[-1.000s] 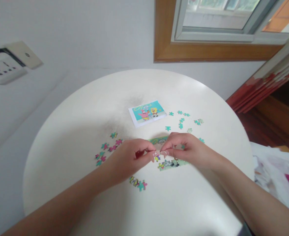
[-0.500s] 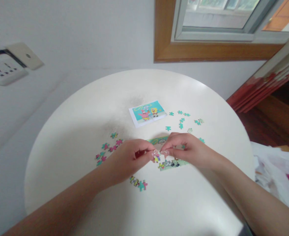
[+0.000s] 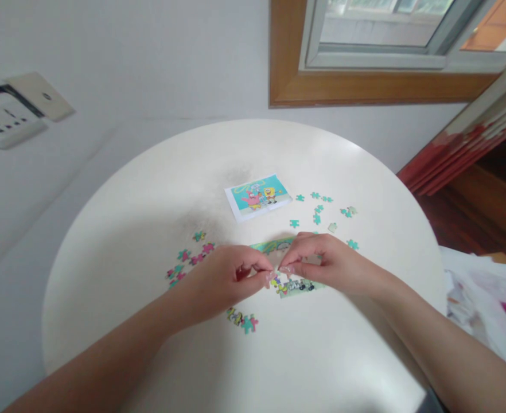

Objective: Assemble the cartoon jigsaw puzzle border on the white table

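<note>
Over the middle of the table my left hand point(image 3: 231, 275) is closed in a pinch, thumb against fingertips, at a small puzzle piece point(image 3: 275, 281) with yellow and purple on it. Almost touching it, my right hand point(image 3: 326, 258) is also pinched. Whatever lies between its fingertips is too small to make out. Under both hands is a partly joined jigsaw puzzle point(image 3: 302, 285), with a green-and-yellow top strip and a pale green bottom strip showing; my fingers cover much of its middle.
Behind the hands lies a printed cartoon picture point(image 3: 259, 196). Loose teal pieces point(image 3: 317, 219) are scattered to the right, pink and teal pieces point(image 3: 197, 259) to the left. A few pieces point(image 3: 248, 324) sit nearer me on the round white table point(image 3: 171, 172). A wall and window are beyond.
My left fingertips have shifted slightly, with thumb and forefinger a bit lower. My right hand stays nearly in place. The loose pieces have not moved.
</note>
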Tool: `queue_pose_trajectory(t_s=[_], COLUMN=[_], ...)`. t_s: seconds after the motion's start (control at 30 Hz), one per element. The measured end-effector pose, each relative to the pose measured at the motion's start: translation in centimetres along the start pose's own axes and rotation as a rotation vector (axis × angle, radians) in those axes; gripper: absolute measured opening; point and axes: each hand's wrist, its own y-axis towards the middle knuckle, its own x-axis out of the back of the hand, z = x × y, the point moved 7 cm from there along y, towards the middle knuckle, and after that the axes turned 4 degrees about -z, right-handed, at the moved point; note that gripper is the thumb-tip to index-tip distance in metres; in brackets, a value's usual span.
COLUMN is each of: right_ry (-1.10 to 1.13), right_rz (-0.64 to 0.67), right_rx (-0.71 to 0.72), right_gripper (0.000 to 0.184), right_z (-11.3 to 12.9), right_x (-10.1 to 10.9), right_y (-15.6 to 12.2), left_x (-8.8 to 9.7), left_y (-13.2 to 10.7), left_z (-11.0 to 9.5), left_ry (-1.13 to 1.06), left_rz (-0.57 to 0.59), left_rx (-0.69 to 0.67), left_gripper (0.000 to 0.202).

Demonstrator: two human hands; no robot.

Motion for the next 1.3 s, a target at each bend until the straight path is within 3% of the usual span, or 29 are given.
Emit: queue_pose_trajectory(t_s=[0.33,0.63,0.9,1.03,1.1,1.3], right_ry=[0.052,0.178,0.188,0.13,0.092,0.059], right_rz=[-0.005,-0.106,-0.072,-0.047,-0.043,-0.065], right_rx=[-0.003,-0.197,-0.175,-0.088,-0.054,-0.044], right_gripper=[0.011,0.02,0.023,0.018,0.016,0.023], right_z=[0.4,-0.8,-0.6,0.0,0.4,0.8], right_x=[-0.1,0.4,0.2,0.3,0.4,0.1], right_y=[0.0,-0.2,-0.2,-0.2,-0.1,0.2], left_x=[2.0,2.0,-0.2,1.1,1.6,1.2], left_y=[-0.1,-0.5,-0.8,-1.2,-1.4,-1.7], left_z=[-2.0,-2.5,-3.2,-2.9,-2.7,-3.3], left_ry=[-0.061,-0.039,0.068,0.172,0.214,0.281], left_rz=[-0.248,-0.228,-0.115,-0.246,-0.311,-0.315], left_rx=[-0.139,-0.159,-0.279,-0.31,-0.3,-0.369], left_gripper=[0.02,0.019,0.015,0.007,0.017,0.026])
